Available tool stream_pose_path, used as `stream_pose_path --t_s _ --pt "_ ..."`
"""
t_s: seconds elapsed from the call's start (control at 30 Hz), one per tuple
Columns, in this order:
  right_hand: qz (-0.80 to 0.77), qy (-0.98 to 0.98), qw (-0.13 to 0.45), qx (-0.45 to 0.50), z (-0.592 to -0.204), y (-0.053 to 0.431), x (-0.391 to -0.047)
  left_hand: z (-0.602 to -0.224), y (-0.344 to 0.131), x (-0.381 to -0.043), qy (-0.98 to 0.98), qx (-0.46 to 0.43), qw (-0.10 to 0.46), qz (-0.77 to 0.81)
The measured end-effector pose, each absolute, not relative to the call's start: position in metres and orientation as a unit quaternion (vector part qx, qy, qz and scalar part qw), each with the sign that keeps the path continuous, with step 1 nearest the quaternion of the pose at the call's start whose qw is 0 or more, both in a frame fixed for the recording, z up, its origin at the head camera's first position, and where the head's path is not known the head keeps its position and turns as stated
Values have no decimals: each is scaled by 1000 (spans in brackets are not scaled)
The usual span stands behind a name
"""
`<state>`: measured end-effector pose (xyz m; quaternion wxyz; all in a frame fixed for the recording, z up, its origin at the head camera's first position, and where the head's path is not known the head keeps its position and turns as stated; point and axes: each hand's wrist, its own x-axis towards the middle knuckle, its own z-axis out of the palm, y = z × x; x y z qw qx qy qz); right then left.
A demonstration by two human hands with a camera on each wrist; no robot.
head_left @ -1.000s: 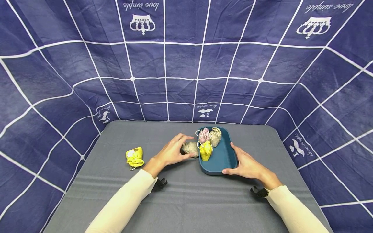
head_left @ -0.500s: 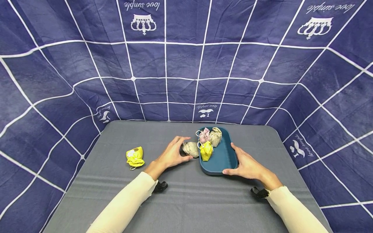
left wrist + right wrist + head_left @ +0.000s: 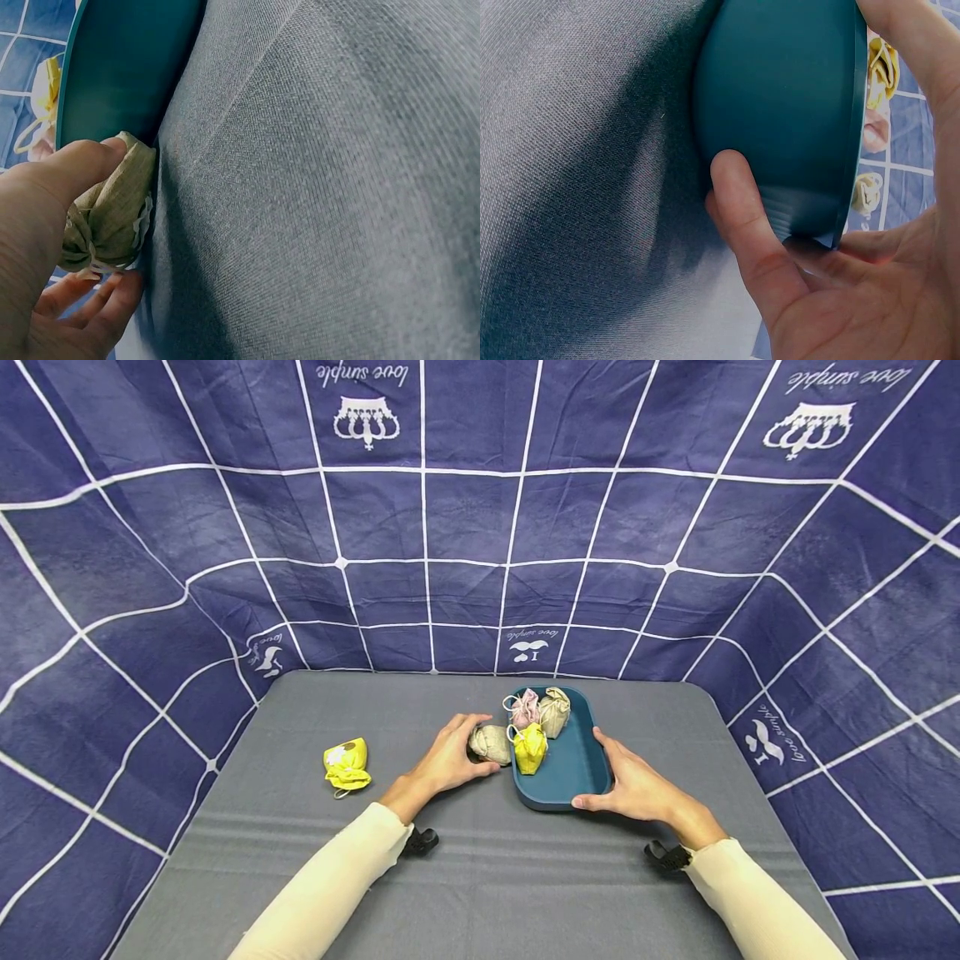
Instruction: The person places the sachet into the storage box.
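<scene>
My left hand holds a beige drawstring pouch on the grey cloth, right against the left wall of a blue tray. In the left wrist view the thumb presses the top of this beige pouch, while the curled fingertips touch its tied end. My right hand grips the tray's right side, thumb at the near corner and fingers along the wall. Inside the tray, toward its left and far end, sit a pink pouch, another beige pouch and a yellow pouch.
A second yellow pouch lies apart on the left of the grey-covered table. Blue cloth with white grid lines hangs behind the table and along both sides.
My left hand has shifted slightly around the beige pouch, its fingers drawn in a little closer. The right hand, the tray and the other pouches look the same.
</scene>
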<state>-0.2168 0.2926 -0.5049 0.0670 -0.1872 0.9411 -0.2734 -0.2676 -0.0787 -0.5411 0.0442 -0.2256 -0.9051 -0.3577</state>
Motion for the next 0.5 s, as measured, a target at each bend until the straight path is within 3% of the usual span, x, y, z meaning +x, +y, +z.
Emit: stream_pose_path --t_s 0.5 --pt "-274 941 71 -183 -506 293 -217 -540 -75 -268 -907 -223 44 -356"
